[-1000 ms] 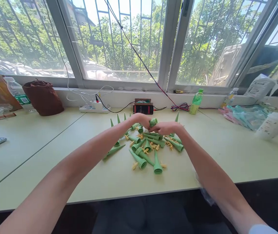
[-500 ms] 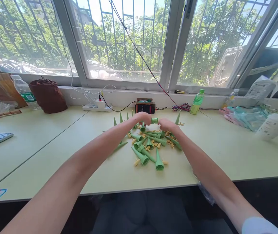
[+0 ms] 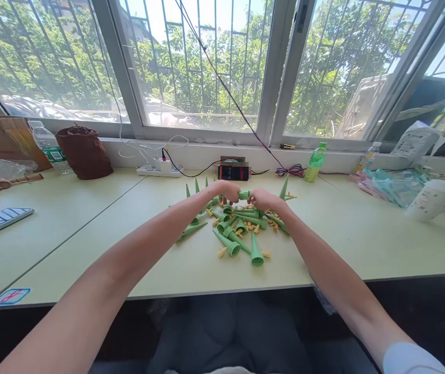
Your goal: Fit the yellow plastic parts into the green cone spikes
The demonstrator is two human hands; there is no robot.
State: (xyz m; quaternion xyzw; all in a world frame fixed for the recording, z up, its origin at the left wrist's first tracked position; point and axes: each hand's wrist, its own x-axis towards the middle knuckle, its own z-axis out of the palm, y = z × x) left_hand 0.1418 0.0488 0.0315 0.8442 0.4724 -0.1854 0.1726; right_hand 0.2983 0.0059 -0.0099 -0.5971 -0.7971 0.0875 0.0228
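My left hand [image 3: 229, 191] is closed around a green plastic spike [image 3: 244, 195], its wide threaded end pointing right. Close by that end, my right hand [image 3: 264, 199] has its fingers pinched together; whatever they hold is too small or hidden to make out. Beneath both hands lies a pile of similar green spikes [image 3: 257, 254], mixed with small yellow plastic pieces [image 3: 222, 252]. Several green spikes stand point up behind my left forearm, and another upright spike [image 3: 284, 188] is beyond my right hand.
A phone [image 3: 233, 172] leans at the back, with a power strip [image 3: 159, 170] to its left. Around the table are a green bottle [image 3: 315, 163], a brown bag [image 3: 84, 153], plastic bags [image 3: 392, 184], a white cup [image 3: 435, 201] and a flat device [image 3: 2, 223].
The view has shifted slightly. The right hand has come closer to the wide end of the spike, narrowing the gap between the hands. My left hand keeps its hold.
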